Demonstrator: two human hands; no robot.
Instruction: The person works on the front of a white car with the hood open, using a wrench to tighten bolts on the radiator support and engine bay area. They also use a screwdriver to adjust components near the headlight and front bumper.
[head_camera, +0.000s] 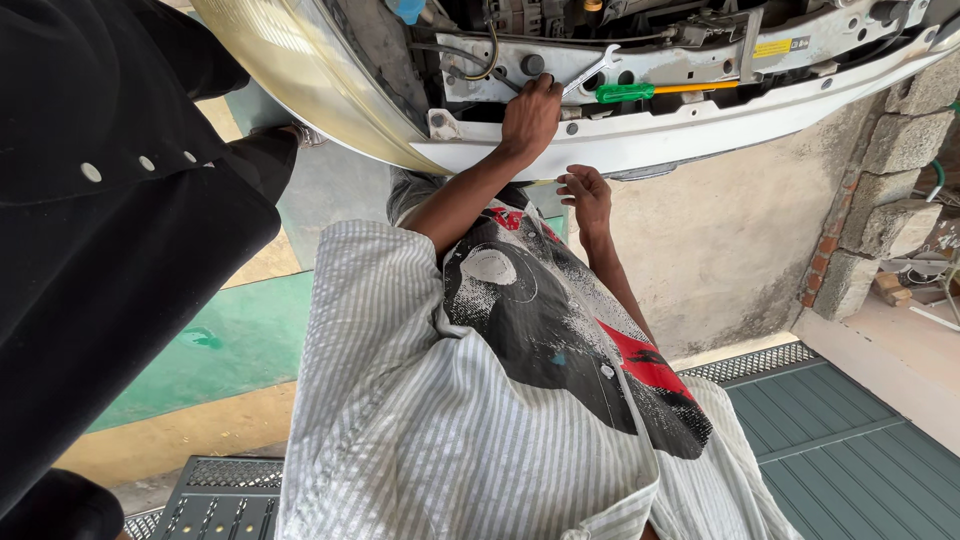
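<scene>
Silver wrench (590, 68) slanted on white car front panel (700, 125)

Daylight, even and bright; soft shadows; sharp focus throughout; wide-angle bending at frame edges; dark underexposed mass at left.

Head camera, close, apparently steeply downward.

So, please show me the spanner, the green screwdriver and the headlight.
spanner (592, 66), head view, on its shaft.
screwdriver (625, 92), head view, on its green handle.
headlight (285, 50), head view, on its yellowed lens.
</scene>
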